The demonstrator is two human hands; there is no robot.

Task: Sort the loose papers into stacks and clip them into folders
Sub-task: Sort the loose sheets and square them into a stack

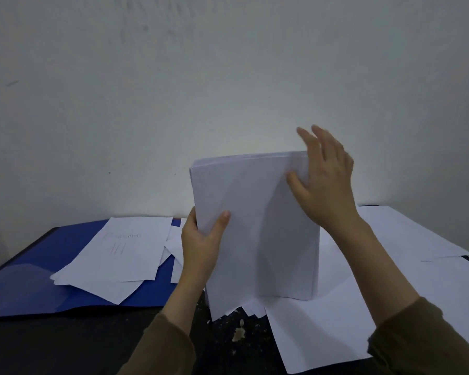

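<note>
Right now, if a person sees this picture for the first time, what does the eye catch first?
First, the white paper stack standing on its edge in the middle, the left hand gripping its left edge and the right hand at its top right corner. Next, the open blue folder at left, loose sheets lying on it.

stack (257,226): matt white paper, smooth, gripped by the left hand (200,239)
folder (25,282): glossy blue plastic, left of that hand
table (236,345): dark, rough, chipped, below both hands
sleeve (430,339): matt brown cloth
</note>
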